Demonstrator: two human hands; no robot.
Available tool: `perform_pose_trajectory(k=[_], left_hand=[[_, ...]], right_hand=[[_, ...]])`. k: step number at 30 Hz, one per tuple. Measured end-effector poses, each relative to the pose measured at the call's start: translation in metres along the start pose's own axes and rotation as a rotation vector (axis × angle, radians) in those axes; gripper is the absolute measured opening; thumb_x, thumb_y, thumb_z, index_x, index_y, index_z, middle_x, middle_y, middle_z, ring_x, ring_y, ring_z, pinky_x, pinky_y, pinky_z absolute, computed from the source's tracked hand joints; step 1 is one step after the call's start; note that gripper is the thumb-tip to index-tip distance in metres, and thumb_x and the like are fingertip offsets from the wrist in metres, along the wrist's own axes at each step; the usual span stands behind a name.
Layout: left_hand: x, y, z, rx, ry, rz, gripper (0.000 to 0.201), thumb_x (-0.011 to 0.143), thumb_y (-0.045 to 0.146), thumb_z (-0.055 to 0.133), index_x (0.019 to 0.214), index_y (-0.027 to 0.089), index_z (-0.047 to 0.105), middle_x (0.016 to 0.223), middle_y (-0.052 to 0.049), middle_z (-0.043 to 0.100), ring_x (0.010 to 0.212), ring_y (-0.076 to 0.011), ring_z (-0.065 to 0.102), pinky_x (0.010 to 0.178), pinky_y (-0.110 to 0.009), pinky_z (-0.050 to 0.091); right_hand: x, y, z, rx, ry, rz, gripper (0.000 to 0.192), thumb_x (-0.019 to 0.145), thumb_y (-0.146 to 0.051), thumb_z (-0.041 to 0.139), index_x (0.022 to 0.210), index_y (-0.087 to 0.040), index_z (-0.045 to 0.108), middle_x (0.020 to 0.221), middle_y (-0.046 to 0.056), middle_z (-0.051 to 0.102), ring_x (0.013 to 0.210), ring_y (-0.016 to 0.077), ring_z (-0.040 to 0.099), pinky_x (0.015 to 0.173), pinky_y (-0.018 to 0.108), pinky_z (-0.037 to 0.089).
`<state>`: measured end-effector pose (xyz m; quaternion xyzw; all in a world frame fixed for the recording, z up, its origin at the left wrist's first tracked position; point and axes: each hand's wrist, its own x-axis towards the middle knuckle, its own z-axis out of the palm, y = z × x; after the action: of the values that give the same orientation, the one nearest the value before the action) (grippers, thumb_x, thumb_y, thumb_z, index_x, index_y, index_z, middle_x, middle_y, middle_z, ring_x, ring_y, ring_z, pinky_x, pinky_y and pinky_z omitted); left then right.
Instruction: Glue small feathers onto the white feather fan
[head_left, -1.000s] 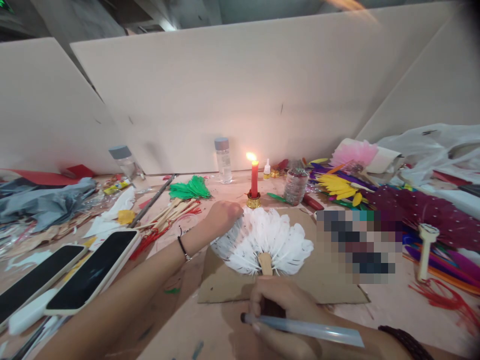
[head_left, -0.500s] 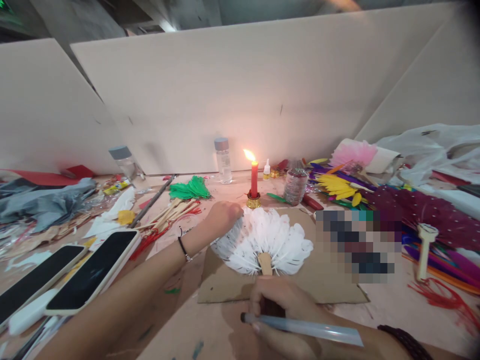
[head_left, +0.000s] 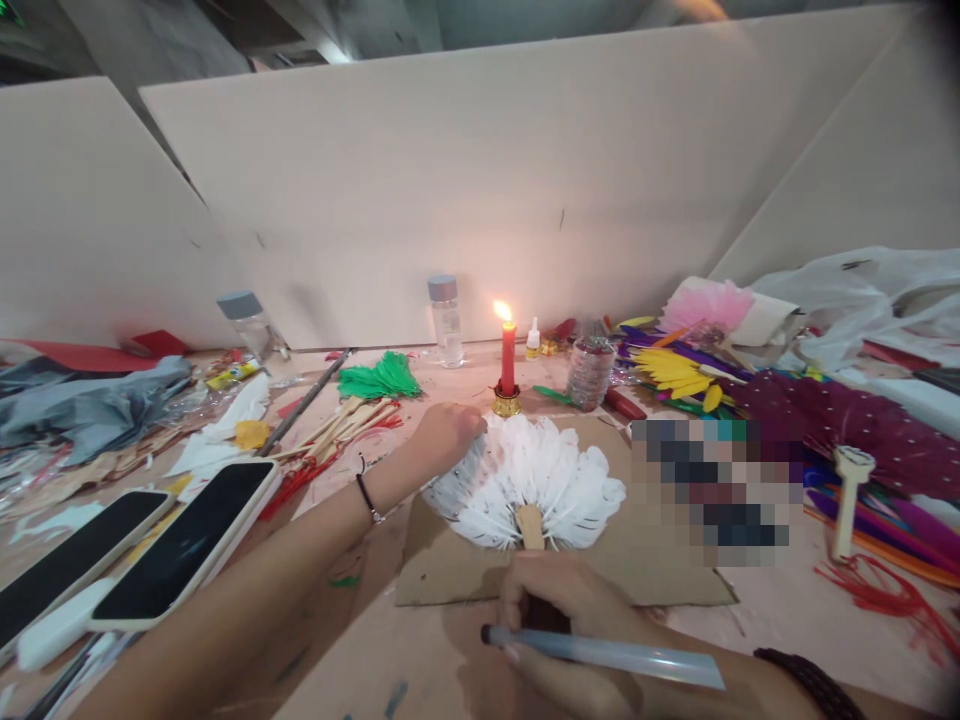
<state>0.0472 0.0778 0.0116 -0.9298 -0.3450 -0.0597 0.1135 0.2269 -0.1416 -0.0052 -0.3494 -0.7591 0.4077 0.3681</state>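
Observation:
A white feather fan (head_left: 555,480) with dark flecks lies spread on a cardboard sheet (head_left: 652,560). My left hand (head_left: 448,437) is closed at its upper left edge, touching the feathers. The fingertips are hidden, so what they pinch cannot be made out. My right hand (head_left: 562,610) is closed around a translucent pen-like tube (head_left: 622,655) with a dark tip pointing left. It rests just below the fan's wooden handle (head_left: 531,525), whose lower end the hand hides. Right behind the fan a lit red candle (head_left: 508,360) stands upright in a gold holder (head_left: 507,402).
Two phones (head_left: 187,540) lie at the left. Green feathers (head_left: 381,376), clear bottles (head_left: 448,325) and a small dropper bottle (head_left: 533,340) stand or lie toward the back. Yellow feathers (head_left: 667,370) and a maroon fan (head_left: 847,430) crowd the right. White panels (head_left: 525,180) rise behind.
Both hands, the fan and the pen-like tube stay practically where they were. The candle flame leans less to the left and looks smaller.

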Motion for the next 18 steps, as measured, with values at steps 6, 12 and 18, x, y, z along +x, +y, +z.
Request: perform_pose_trajectory(k=[6, 12, 18], left_hand=[[-0.0006, -0.0003, 0.0002, 0.004, 0.009, 0.007, 0.030, 0.099, 0.016, 0.052, 0.078, 0.015, 0.073, 0.080, -0.012, 0.074, 0.074, -0.0242, 0.068, 0.062, -0.032, 0.039], [-0.0003, -0.0038, -0.0019, -0.007, 0.005, 0.049, 0.029, 0.100, 0.014, 0.054, 0.076, 0.015, 0.071, 0.078, -0.010, 0.072, 0.071, -0.0220, 0.066, 0.061, -0.031, 0.039], [-0.0007, -0.0068, -0.0060, -0.013, 0.000, 0.085, 0.028, 0.100, 0.012, 0.056, 0.077, 0.014, 0.072, 0.080, -0.009, 0.072, 0.071, -0.0193, 0.064, 0.064, -0.030, 0.040]], right_hand=[[0.0015, -0.0012, -0.0016, 0.032, -0.013, -0.025, 0.010, 0.081, -0.028, 0.064, 0.081, -0.022, 0.056, 0.073, -0.002, 0.058, 0.065, 0.0149, 0.050, 0.061, 0.026, 0.036], [0.0008, -0.0006, -0.0008, 0.013, -0.009, -0.006, 0.011, 0.081, -0.028, 0.065, 0.082, -0.022, 0.056, 0.074, -0.001, 0.058, 0.066, 0.0150, 0.051, 0.061, 0.025, 0.036], [0.0033, 0.0002, -0.0019, 0.064, -0.014, -0.029, 0.007, 0.079, -0.025, 0.063, 0.082, -0.022, 0.058, 0.075, -0.002, 0.058, 0.065, 0.0143, 0.052, 0.060, 0.024, 0.037]])
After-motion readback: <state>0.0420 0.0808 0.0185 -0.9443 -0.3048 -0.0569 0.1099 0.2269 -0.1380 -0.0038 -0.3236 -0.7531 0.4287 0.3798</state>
